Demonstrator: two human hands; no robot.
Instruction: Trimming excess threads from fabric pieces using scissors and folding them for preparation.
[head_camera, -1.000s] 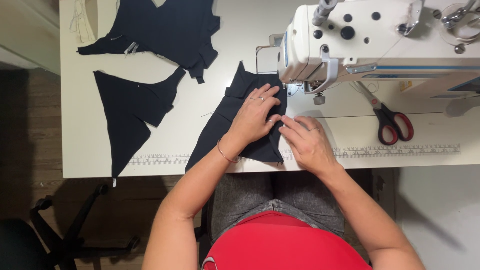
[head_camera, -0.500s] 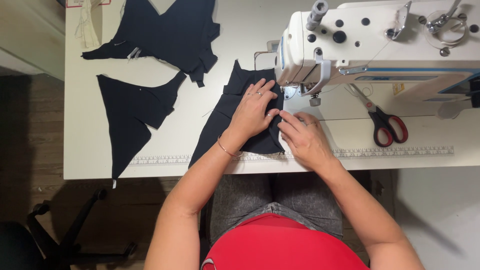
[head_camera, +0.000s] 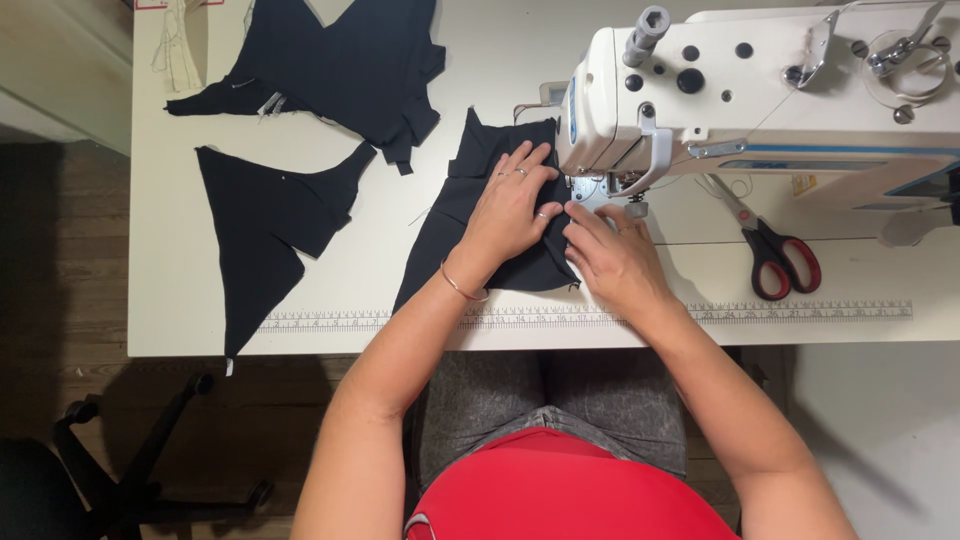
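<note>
Item one: I have my left hand (head_camera: 510, 210) pressed flat, fingers spread, on a dark fabric piece (head_camera: 470, 215) lying mid-counter just left of the white sewing machine (head_camera: 760, 90), and my right hand (head_camera: 610, 260) lies flat on its right edge, fingertips at the presser foot, both hands side by side and touching. Item two: two more dark cut pieces, one (head_camera: 340, 65) far left, one (head_camera: 260, 240) near left. Item three: red-handled scissors (head_camera: 775, 255) right on the white counter (head_camera: 850, 280).
</note>
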